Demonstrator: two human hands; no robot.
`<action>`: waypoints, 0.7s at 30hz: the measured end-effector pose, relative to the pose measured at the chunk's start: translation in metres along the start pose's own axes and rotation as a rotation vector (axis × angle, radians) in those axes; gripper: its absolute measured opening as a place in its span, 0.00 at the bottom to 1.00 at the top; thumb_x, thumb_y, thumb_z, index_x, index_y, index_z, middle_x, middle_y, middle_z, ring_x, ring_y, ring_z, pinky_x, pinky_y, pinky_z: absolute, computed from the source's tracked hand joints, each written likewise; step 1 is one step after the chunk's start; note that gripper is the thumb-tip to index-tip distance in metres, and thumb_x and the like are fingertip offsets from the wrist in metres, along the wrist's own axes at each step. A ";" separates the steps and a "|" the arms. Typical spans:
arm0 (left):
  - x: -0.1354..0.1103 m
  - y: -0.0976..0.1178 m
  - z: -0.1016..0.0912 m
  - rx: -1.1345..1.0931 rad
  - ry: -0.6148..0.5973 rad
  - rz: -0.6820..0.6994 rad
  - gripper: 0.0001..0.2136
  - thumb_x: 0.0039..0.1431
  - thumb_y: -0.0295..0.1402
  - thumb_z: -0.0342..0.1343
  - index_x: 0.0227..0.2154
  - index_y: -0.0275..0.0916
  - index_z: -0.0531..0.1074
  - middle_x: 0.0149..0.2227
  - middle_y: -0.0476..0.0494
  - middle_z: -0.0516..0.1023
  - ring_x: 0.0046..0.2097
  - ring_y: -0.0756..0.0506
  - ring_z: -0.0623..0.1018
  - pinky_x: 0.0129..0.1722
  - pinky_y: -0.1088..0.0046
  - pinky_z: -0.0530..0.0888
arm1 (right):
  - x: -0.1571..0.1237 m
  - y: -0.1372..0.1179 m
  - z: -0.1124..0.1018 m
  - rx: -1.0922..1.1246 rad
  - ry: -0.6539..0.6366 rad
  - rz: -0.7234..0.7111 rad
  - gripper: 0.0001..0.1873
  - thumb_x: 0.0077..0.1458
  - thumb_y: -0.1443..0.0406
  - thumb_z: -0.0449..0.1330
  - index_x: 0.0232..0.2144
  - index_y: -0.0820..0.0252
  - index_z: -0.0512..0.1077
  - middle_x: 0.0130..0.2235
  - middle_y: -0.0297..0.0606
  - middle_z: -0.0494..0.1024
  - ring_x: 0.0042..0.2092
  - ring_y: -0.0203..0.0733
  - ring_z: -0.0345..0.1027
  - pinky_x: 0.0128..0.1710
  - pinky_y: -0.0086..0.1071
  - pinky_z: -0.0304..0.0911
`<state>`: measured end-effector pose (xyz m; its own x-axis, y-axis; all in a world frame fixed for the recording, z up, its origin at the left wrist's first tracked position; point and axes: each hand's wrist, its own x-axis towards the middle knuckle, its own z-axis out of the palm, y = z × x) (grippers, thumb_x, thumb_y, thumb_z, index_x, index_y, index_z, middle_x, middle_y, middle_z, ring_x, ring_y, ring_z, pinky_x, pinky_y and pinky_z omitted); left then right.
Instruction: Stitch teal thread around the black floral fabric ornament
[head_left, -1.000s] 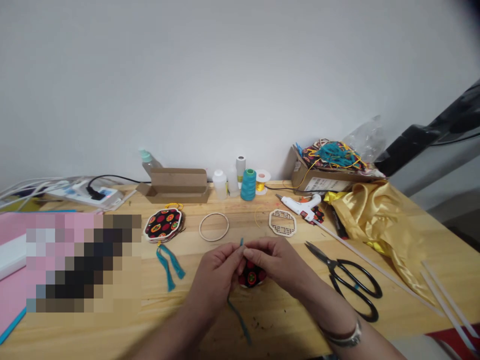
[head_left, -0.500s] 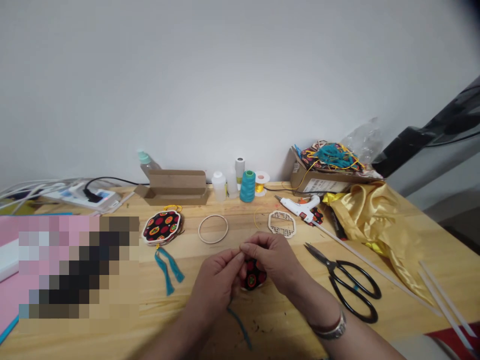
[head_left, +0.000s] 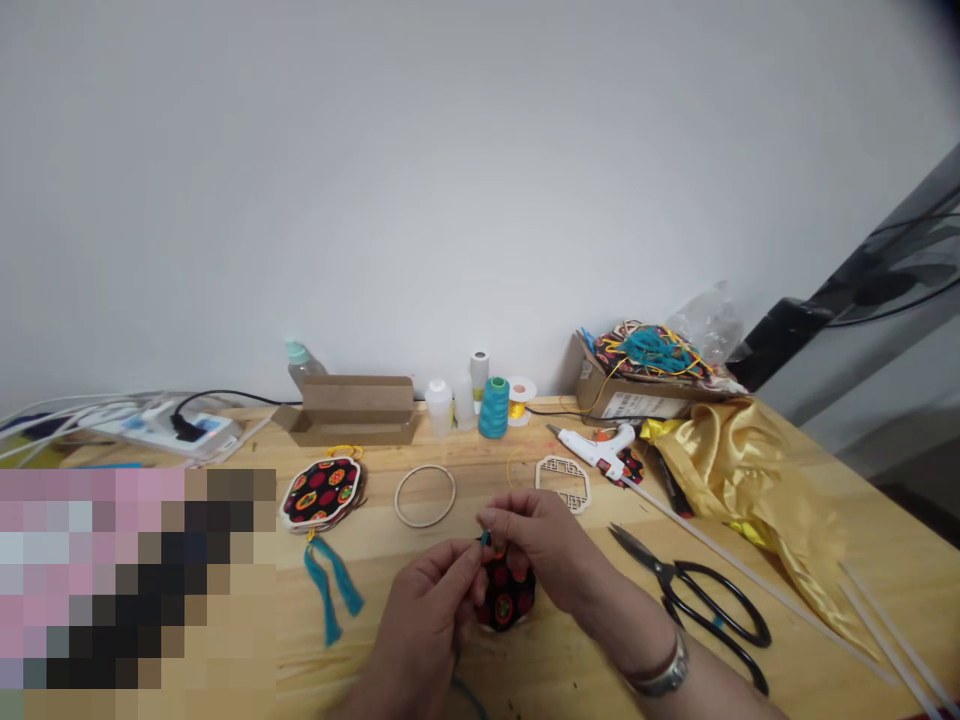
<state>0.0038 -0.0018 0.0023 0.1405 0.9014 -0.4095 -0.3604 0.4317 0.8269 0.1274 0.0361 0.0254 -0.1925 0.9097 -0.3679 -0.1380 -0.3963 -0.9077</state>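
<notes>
My left hand (head_left: 433, 612) and my right hand (head_left: 546, 548) meet above the tabletop, fingertips pinched close together. Between the fingertips shows a small bit of teal thread (head_left: 486, 538), which both hands grip. Another teal strand (head_left: 466, 692) trails below my left hand. A patterned fabric piece (head_left: 508, 592), black with red and orange roundels, lies under and between the hands; fingers partly cover it. Whether the fingers also hold it I cannot tell. Just beyond the hands are a plain ring (head_left: 397, 500) and a lattice wooden frame (head_left: 553, 504).
Black-handled scissors (head_left: 667, 574) and a white glue gun (head_left: 592, 448) lie to the right, near gold satin cloth (head_left: 739, 470). A stack of finished ornaments (head_left: 322, 495) with a teal tassel is left. Behind stand a teal thread cone (head_left: 493, 410), bottles and boxes.
The fingertips have drawn slightly apart, and a bit of teal now shows between them. More of the patterned piece is visible. The whole view has shifted, so the table appears lower.
</notes>
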 end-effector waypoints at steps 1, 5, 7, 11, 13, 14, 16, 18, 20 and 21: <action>0.001 -0.002 0.000 -0.004 -0.005 -0.010 0.12 0.46 0.39 0.59 0.18 0.35 0.68 0.14 0.56 0.62 0.14 0.59 0.53 0.13 0.82 0.46 | 0.004 -0.004 -0.002 0.021 -0.015 0.012 0.11 0.40 0.62 0.62 0.20 0.67 0.70 0.14 0.29 0.65 0.15 0.25 0.52 0.14 0.21 0.42; 0.004 -0.008 -0.002 0.025 0.025 -0.007 0.13 0.44 0.41 0.60 0.20 0.35 0.69 0.13 0.56 0.62 0.13 0.59 0.53 0.13 0.82 0.45 | 0.024 -0.027 -0.013 0.083 -0.070 0.021 0.11 0.42 0.62 0.62 0.23 0.67 0.70 0.22 0.35 0.72 0.17 0.24 0.54 0.13 0.19 0.37; 0.006 -0.011 -0.003 0.024 0.027 0.002 0.12 0.45 0.40 0.59 0.22 0.35 0.70 0.14 0.56 0.63 0.13 0.59 0.54 0.13 0.82 0.46 | 0.034 -0.042 -0.018 0.113 -0.100 0.021 0.10 0.42 0.64 0.62 0.25 0.67 0.69 0.28 0.39 0.74 0.18 0.23 0.55 0.13 0.19 0.38; 0.007 -0.013 -0.005 -0.020 0.025 0.027 0.12 0.45 0.40 0.60 0.23 0.34 0.72 0.14 0.55 0.64 0.14 0.58 0.55 0.14 0.82 0.49 | 0.051 -0.074 -0.024 0.179 -0.163 0.005 0.08 0.44 0.66 0.62 0.27 0.68 0.69 0.24 0.34 0.70 0.18 0.22 0.52 0.13 0.17 0.40; 0.008 -0.013 -0.005 -0.011 0.029 0.025 0.12 0.44 0.40 0.60 0.22 0.34 0.71 0.14 0.55 0.63 0.14 0.59 0.55 0.14 0.82 0.48 | 0.059 -0.089 -0.026 0.201 -0.191 -0.014 0.06 0.45 0.67 0.60 0.27 0.68 0.69 0.22 0.32 0.68 0.18 0.22 0.51 0.13 0.17 0.40; 0.008 -0.014 -0.005 0.001 0.031 0.027 0.13 0.43 0.41 0.61 0.22 0.34 0.71 0.14 0.55 0.63 0.14 0.59 0.54 0.14 0.82 0.48 | 0.063 -0.096 -0.026 0.206 -0.202 -0.023 0.05 0.46 0.68 0.59 0.27 0.68 0.69 0.22 0.31 0.67 0.18 0.23 0.51 0.13 0.17 0.40; 0.009 -0.014 -0.006 0.021 0.032 0.033 0.15 0.42 0.43 0.61 0.21 0.34 0.71 0.13 0.55 0.63 0.13 0.59 0.53 0.13 0.82 0.46 | 0.069 -0.110 -0.027 0.206 -0.214 -0.037 0.04 0.47 0.69 0.58 0.27 0.68 0.69 0.21 0.31 0.67 0.19 0.23 0.51 0.13 0.18 0.41; 0.010 -0.014 -0.007 0.030 0.020 0.024 0.16 0.39 0.45 0.62 0.19 0.34 0.71 0.13 0.54 0.63 0.13 0.59 0.52 0.12 0.82 0.46 | 0.075 -0.123 -0.027 0.191 -0.211 -0.051 0.03 0.48 0.70 0.58 0.26 0.68 0.69 0.21 0.32 0.67 0.19 0.24 0.50 0.12 0.18 0.41; 0.010 -0.012 -0.007 0.040 0.021 -0.006 0.18 0.36 0.46 0.62 0.19 0.34 0.71 0.12 0.54 0.63 0.13 0.59 0.53 0.12 0.82 0.46 | 0.078 -0.135 -0.027 0.173 -0.193 -0.072 0.02 0.48 0.70 0.58 0.26 0.67 0.69 0.21 0.32 0.67 0.19 0.24 0.50 0.12 0.19 0.41; 0.010 -0.011 -0.007 0.041 0.022 -0.018 0.18 0.35 0.46 0.63 0.19 0.34 0.72 0.12 0.54 0.63 0.13 0.58 0.54 0.12 0.82 0.47 | 0.079 -0.140 -0.027 0.164 -0.182 -0.084 0.02 0.48 0.70 0.58 0.26 0.66 0.69 0.22 0.33 0.67 0.19 0.25 0.50 0.12 0.20 0.41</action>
<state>0.0027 0.0022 -0.0137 0.1264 0.8926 -0.4328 -0.3193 0.4497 0.8342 0.1577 0.1669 0.1183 -0.3432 0.9089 -0.2368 -0.3137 -0.3485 -0.8833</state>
